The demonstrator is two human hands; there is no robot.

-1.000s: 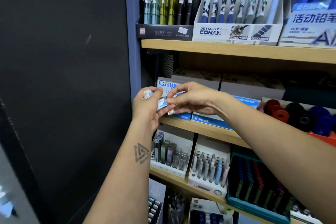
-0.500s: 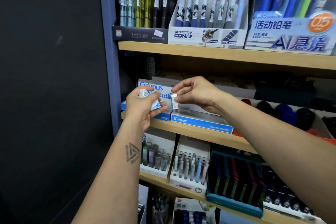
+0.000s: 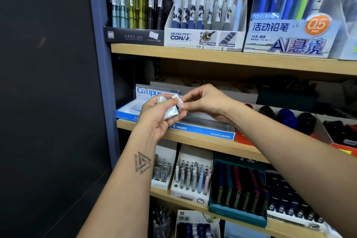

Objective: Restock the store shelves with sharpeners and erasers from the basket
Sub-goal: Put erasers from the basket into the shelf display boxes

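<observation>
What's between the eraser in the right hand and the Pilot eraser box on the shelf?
Nothing visible blocks it. The right hand pinches an eraser just above the Pilot box, whose open top lies directly below. The left hand, holding more erasers, sits close on the left, over the box's left end.

Evenly lit from above, top shelf (image 3: 231, 58) brightest. Deep shadow under it. Soft motion blur on hands (image 3: 204, 102). Wide-angle bending at edges. Dark left wall (image 3: 44, 83).
</observation>
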